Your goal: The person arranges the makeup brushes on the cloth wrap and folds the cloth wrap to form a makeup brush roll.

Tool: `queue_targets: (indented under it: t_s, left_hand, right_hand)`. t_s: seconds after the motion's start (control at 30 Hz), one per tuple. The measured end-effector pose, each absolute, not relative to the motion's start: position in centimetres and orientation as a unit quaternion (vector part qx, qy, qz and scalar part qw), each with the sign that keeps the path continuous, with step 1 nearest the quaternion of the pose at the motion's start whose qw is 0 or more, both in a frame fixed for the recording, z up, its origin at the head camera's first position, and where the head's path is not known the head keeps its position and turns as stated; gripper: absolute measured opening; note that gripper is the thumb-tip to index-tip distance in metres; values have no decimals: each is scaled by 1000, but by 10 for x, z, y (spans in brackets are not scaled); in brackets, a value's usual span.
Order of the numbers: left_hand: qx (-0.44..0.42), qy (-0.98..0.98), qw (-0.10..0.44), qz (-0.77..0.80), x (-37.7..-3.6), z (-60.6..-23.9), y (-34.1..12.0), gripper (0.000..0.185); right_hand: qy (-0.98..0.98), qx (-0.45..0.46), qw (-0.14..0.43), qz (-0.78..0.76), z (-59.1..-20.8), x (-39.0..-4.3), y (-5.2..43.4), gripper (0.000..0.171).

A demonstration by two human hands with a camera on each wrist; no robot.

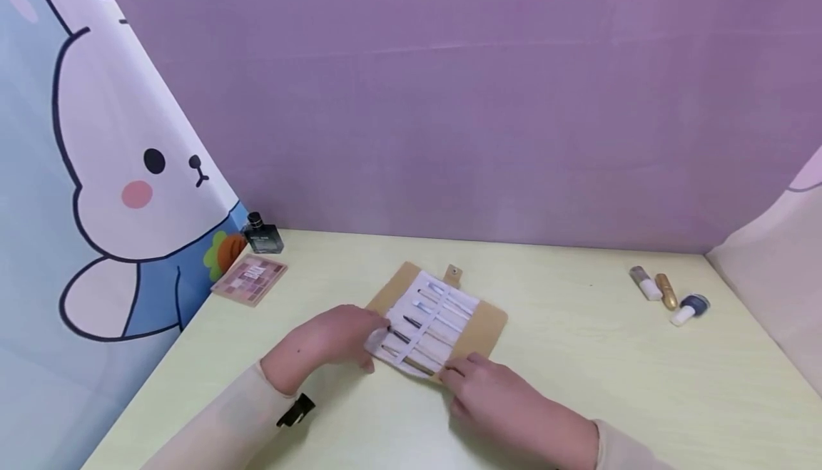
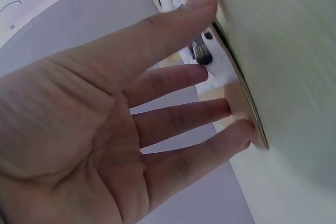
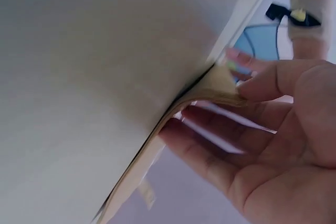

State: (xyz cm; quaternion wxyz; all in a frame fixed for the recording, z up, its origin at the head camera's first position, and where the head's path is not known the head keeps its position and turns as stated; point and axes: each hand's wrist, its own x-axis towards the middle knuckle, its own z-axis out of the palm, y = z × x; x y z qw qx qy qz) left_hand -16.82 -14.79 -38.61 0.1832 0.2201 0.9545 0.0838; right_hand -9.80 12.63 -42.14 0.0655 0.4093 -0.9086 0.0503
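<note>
A tan makeup brush case (image 1: pixel 484 327) lies unfolded on the table, its pale lining holding several brushes (image 1: pixel 424 324) under a white strap. My left hand (image 1: pixel 340 334) is at the case's left edge. In the left wrist view its fingers (image 2: pixel 184 119) reach out fairly straight, tips on the case, with a dark brush head (image 2: pixel 202 53) beside the index finger. At the near right corner, my right hand (image 1: pixel 491 391) pinches the case's edge. The right wrist view shows the thumb (image 3: pixel 262 82) at the tan flap (image 3: pixel 218 85), which bends up, with fingers on its other side.
A dark perfume bottle (image 1: pixel 263 235) and a pink eyeshadow palette (image 1: pixel 250 279) stand at the table's far left. Toward the right lie a small white-capped bottle (image 1: pixel 645 283), a gold tube (image 1: pixel 666 292) and a dark blue nail polish bottle (image 1: pixel 695 304). A purple backdrop (image 1: pixel 481 135) rises behind the table.
</note>
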Motion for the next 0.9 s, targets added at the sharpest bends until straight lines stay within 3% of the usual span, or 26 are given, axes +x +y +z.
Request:
queue_targets:
  t_s: [0.2,0.43,0.67,0.9]
  left_hand:
    - [223,954,179,87,-166,-382,-149,63]
    - [231,949,183,111,-170,-383,-156,40]
    - [309,927,179,116,-177,-383,-172,16]
    - [349,899,210,162,-183,-383,-178,9]
  right_hand:
    - [-906,406,56,105,-419,-109,144,29]
    - [-912,383,-1,144,-414,-112,154,31]
    - [-914,364,-42,175,-411,-117,164,28]
    - [-908,343,-85,226,-408,-127,179,28]
